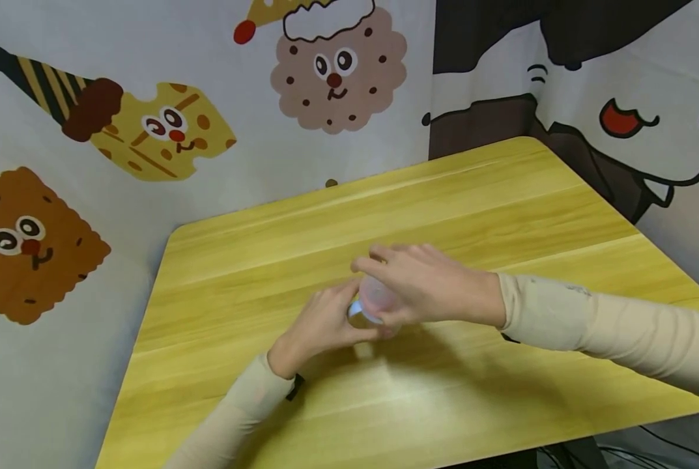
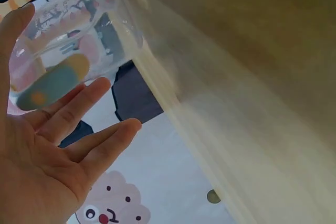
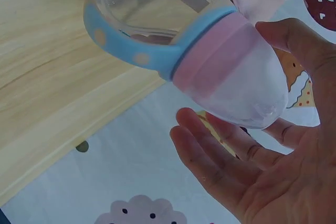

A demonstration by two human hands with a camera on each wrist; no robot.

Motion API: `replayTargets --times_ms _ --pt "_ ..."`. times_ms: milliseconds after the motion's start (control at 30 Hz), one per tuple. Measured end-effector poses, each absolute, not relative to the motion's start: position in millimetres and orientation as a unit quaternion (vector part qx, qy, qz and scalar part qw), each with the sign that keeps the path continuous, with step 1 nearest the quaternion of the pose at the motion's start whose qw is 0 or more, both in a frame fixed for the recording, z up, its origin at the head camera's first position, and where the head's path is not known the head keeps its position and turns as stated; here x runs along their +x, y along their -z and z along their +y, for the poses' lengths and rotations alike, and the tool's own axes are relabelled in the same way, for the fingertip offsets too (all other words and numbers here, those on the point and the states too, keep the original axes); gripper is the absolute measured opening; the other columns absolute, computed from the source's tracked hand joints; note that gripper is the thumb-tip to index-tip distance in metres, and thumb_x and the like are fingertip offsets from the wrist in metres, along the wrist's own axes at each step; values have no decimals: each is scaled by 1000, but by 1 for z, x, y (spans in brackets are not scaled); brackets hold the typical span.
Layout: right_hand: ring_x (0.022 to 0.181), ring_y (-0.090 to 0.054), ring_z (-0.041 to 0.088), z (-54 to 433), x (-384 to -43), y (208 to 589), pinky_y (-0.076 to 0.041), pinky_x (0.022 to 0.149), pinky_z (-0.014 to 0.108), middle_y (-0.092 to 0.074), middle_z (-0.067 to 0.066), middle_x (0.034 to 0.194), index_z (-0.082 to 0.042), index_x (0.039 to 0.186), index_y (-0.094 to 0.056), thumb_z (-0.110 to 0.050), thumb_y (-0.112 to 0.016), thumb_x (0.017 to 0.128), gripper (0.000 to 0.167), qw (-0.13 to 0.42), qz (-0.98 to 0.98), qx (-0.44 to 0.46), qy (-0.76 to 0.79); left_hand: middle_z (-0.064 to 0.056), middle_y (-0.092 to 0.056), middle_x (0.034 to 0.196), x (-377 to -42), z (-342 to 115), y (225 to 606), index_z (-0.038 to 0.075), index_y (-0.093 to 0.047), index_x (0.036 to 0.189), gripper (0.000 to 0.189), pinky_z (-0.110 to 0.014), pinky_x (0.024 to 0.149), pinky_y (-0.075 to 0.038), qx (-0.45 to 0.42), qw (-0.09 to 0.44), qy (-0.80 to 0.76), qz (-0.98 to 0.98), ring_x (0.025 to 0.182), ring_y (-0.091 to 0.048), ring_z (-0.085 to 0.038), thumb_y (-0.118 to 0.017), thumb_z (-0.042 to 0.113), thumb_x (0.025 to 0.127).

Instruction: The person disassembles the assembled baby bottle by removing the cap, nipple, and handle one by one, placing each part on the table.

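A clear baby bottle [image 3: 147, 6] is tilted above the table, with a pink collar [image 3: 202, 59], a translucent dome cap [image 3: 252, 85] and a blue handle [image 3: 123, 51] with pale orange dots. My left hand [image 1: 324, 319] holds the bottle by its body, thumb on one side and fingers on the other. Around the capped end is my right hand [image 1: 428, 283]. Its thumb lies at the cap's edge by the collar, while its fingers spread loosely beyond the cap. In the left wrist view, printing shows on the clear bottle wall [image 2: 118, 35].
A wood-grain table [image 1: 255, 260] lies beneath both hands. Behind it hangs a white curtain [image 1: 220, 39] with cartoon biscuits and cheese. Dark cables [image 1: 671, 449] run below the table's front right edge.
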State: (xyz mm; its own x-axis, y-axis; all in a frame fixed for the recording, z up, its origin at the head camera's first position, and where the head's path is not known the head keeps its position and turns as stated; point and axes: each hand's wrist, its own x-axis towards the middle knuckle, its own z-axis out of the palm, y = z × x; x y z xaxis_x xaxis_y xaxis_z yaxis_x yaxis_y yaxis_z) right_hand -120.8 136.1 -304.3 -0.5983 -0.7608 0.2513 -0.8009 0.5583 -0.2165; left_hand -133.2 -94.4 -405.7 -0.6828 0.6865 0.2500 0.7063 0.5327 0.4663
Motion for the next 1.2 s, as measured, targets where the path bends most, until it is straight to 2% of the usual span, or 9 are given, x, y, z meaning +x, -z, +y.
replayTargets --times_ms 233,400,600,700,833,1067,1200 --pt "71 -63 14 145 -128 299 -55 60 25 -64 5 104 -10 120 -65 -26 -89 80 48 53 -873 435 -214 6 -70 103 -138 -96 400 17 -60 130 58 -22 66 -57 -390 12 316 -865 80 -71 -15 -85 46 88" --pt "72 -64 17 149 -133 293 -56 63 26 -63 5 106 -8 119 -67 -23 -92 79 50 52 -874 418 -242 4 -66 104 -142 -98 390 16 -59 132 60 -30 65 -60 -383 17 352 -854 80 -70 -21 -88 42 86" --pt "80 -66 19 155 -136 286 -58 70 30 -65 5 110 -8 121 -66 -17 -92 80 49 52 -875 394 -276 -2 -71 108 -149 -101 377 12 -63 130 62 -24 65 -58 -389 59 347 -851 79 -67 -13 -90 43 83" --pt "87 -67 19 158 -138 284 -59 75 32 -66 5 113 -8 121 -66 -15 -91 81 48 61 -872 386 -294 -4 -73 114 -153 -102 372 10 -63 133 65 -24 70 -58 -393 80 340 -851 82 -66 -12 -90 43 83" --pt "92 -68 19 160 -140 281 -60 79 35 -67 4 114 -8 122 -67 -14 -90 81 47 68 -869 377 -314 -1 -72 115 -157 -102 368 11 -64 134 66 -28 73 -57 -396 101 336 -849 88 -64 -12 -90 42 83" --pt "96 -68 18 164 -141 283 -61 82 35 -67 4 118 -9 124 -67 -13 -89 83 47 92 -862 376 -328 -7 -72 127 -163 -104 362 6 -64 137 73 -40 89 -60 -394 126 326 -850 114 -67 -22 -93 39 79" --pt "97 -68 17 165 -144 284 -62 83 36 -67 3 120 -9 125 -67 -13 -89 84 47 96 -856 378 -339 -8 -71 126 -166 -105 360 5 -63 136 71 -39 87 -60 -398 128 336 -844 109 -67 -21 -92 36 80"
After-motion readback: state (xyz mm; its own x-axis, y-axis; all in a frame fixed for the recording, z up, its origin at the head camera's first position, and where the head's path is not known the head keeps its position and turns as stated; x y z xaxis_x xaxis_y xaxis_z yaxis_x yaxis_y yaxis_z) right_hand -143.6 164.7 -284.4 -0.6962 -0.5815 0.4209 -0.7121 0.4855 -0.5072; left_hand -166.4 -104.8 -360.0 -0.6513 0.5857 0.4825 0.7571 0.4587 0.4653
